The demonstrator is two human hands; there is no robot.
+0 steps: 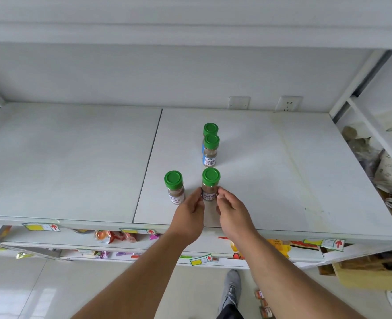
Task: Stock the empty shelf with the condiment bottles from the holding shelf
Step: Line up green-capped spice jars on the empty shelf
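Several green-capped condiment bottles of brown powder stand upright on the white shelf [75, 162]. Two stand in a row at the back, one [210, 129] behind the other [211, 149]. A third bottle [174, 187] stands nearer the front edge, to the left. The front bottle [210, 184] rests on the shelf between my hands. My left hand [189, 215] pinches its lower left side and my right hand [232, 212] pinches its lower right side, covering part of the label.
The shelf's front edge carries yellow price tags with red arrows [42, 226]. Snack packets [112, 237] fill lower shelves. A side rack with cluttered bags [383, 166] stands at the right. Wall sockets [288, 103] sit behind. My shoe [232, 288] and small jars [263, 305] are on the floor.
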